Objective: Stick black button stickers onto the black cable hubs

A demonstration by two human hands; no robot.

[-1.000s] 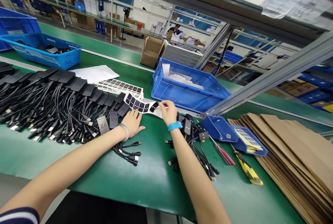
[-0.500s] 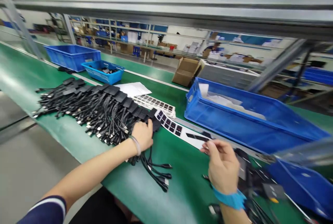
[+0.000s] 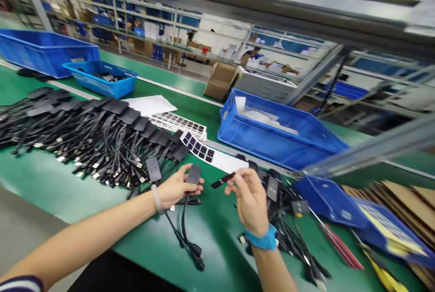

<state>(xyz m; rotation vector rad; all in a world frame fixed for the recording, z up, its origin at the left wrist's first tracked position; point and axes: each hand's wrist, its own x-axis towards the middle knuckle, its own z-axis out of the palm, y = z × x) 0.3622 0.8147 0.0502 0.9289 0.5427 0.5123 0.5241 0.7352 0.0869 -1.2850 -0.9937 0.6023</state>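
My left hand (image 3: 176, 188) is closed around a black adapter (image 3: 193, 175) whose cables (image 3: 185, 233) trail down over the green belt. My right hand (image 3: 249, 197) pinches a small black sticker (image 3: 222, 179) between thumb and fingers, held just right of the adapter. A long strip of black stickers (image 3: 200, 149) lies on the belt behind both hands. A large pile of black cable adapters (image 3: 88, 136) spreads to the left. Another small heap of adapters (image 3: 285, 210) lies right of my right hand.
A blue crate (image 3: 275, 136) with white sheets stands behind the hands. Two more blue crates (image 3: 98, 79) sit far left. Blue trays (image 3: 326, 197), a red screwdriver (image 3: 340, 244), a yellow knife (image 3: 384, 276) and brown cardboard sheets (image 3: 408, 192) lie at right. A person sits far back.
My left hand has lifted one adapter out of the pile and brought it toward the middle. My right hand has peeled a sticker off the strip and raised it beside the adapter.
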